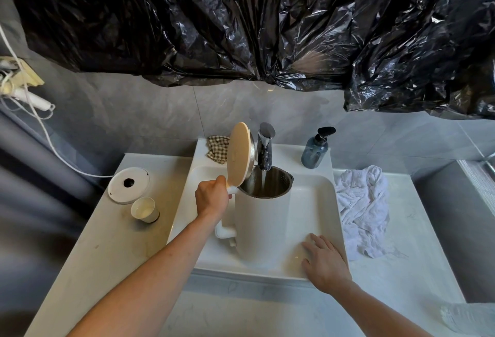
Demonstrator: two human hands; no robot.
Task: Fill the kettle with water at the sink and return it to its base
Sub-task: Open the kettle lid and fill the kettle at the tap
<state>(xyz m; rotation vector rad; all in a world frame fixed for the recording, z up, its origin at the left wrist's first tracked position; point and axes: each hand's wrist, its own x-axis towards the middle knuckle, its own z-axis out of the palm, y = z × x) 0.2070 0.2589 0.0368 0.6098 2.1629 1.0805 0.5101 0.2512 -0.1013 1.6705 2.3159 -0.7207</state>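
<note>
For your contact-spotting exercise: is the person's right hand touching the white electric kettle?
Apart. The head view shows the right hand flat on the sink rim, bare basin showing between it and the white electric kettle.

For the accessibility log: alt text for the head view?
Left hand holds a white kettle by its handle, lid open, in the sink under a running tap. Right hand rests on the sink's front edge.

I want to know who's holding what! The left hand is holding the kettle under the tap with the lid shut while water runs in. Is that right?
Not quite. The lid is flipped open, standing upright. The head view shows water from the tap running into the open kettle, which the left hand holds by the handle in the sink.
</note>
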